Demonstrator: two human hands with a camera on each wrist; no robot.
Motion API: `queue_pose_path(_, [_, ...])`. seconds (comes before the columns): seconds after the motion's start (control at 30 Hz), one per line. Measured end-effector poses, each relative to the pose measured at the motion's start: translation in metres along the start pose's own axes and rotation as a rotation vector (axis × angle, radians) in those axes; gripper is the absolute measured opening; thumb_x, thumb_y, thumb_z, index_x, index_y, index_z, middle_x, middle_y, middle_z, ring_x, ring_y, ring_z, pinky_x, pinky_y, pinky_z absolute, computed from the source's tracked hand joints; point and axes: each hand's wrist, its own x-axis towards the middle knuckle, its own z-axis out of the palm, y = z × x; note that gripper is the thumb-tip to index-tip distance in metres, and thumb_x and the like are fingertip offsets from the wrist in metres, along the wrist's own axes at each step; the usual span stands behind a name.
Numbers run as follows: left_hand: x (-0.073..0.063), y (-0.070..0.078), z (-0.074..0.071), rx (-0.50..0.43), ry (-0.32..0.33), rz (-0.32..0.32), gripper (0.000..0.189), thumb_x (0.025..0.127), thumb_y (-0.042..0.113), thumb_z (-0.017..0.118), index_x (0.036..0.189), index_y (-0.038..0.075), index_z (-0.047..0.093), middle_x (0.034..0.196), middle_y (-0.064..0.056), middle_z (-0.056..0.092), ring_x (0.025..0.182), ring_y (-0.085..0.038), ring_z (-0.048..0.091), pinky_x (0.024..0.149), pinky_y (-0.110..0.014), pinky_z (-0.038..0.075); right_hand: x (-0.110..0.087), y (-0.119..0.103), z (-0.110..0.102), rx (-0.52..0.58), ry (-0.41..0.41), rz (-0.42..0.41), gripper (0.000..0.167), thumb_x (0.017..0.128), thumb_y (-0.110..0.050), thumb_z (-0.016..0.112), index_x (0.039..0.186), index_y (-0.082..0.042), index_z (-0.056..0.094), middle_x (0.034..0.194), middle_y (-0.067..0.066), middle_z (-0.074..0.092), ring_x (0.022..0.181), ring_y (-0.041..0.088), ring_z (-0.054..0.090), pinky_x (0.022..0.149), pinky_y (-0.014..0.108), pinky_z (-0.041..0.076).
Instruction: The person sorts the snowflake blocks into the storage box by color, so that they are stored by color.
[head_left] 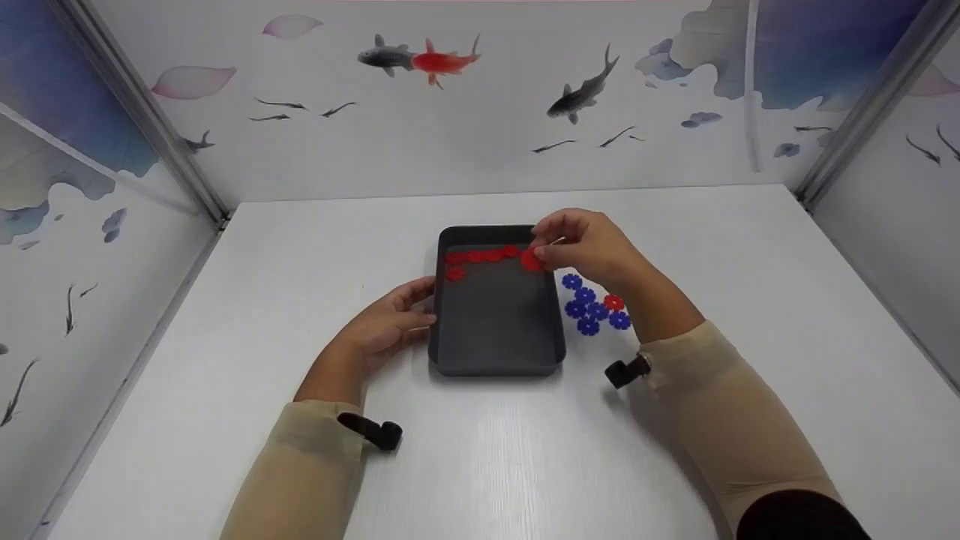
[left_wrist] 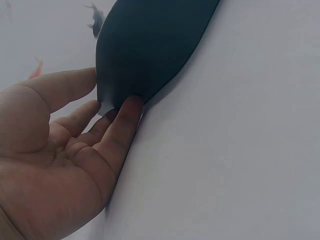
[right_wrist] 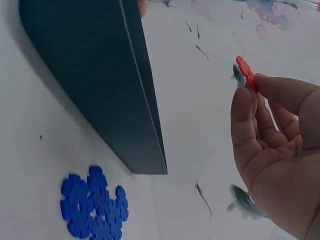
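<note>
Head view: right hand (head_left: pixel 589 246) pinches a small, thin red notched disc (head_left: pixel 532 260) between thumb and fingers, held up at the far right part of a dark grey rectangular tray with raised walls (head_left: pixel 495 322). Left hand (head_left: pixel 386 322) has its fingers loosely extended, touching the tray's left wall from outside; left wrist view agrees, no curl around it. Inside the tray, a row of red notched discs (head_left: pixel 475 256) lies along the far end, plus a single red disc (head_left: pixel 455 274) just nearer, below the row's left end. Right of the tray, near its wall, a loose cluster of flower-shaped blue discs (head_left: pixel 576 309) lies on the white tabletop (head_left: pixel 465 465), with a loose red disc (head_left: pixel 613 302) at the cluster's right side. Right wrist view shows the pinched disc edge-tilted, apart from the tray. Both arms wear beige sleeves (head_left: pixel 292 472); behind stands a white wall with fish prints (head_left: pixel 495 157).
</note>
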Motion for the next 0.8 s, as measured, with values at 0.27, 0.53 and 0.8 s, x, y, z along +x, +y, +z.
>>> queue_pose_path(0.27, [-0.001, -0.002, -0.001, -0.013, 0.002, 0.003, 0.073, 0.098, -0.004, 0.068, 0.163, 0.021, 0.044, 0.172, 0.001, 0.038, 0.153, -0.021, 0.048, 0.120, -0.040, 0.047, 0.029, -0.009, 0.026, 0.055, -0.106, 0.074, 0.030, 0.097, -0.008, 0.077, 0.126, -0.013, 0.072, 0.111, 0.005, 0.074, 0.098, 0.018, 0.074, 0.089, 0.031, 0.065])
queue_pose_path(0.53, [-0.001, -0.002, 0.000, -0.006, 0.006, 0.002, 0.074, 0.098, -0.004, 0.067, 0.164, 0.020, 0.043, 0.172, 0.001, 0.038, 0.153, -0.022, 0.048, 0.120, -0.042, 0.046, 0.064, -0.003, 0.050, 0.242, -0.160, 0.160, 0.040, 0.098, 0.001, 0.073, 0.137, -0.003, 0.065, 0.111, 0.008, 0.074, 0.096, 0.017, 0.075, 0.088, 0.032, 0.065])
queue_pose_path(0.8, [0.000, -0.001, -0.001, 0.016, 0.001, 0.010, 0.073, 0.099, -0.003, 0.068, 0.163, 0.020, 0.044, 0.171, 0.000, 0.040, 0.152, -0.022, 0.050, 0.124, -0.044, 0.044, 0.088, 0.006, 0.063, 0.305, -0.136, 0.199, 0.044, 0.100, 0.001, 0.070, 0.143, 0.000, 0.061, 0.113, 0.010, 0.074, 0.094, 0.017, 0.074, 0.085, 0.031, 0.065])
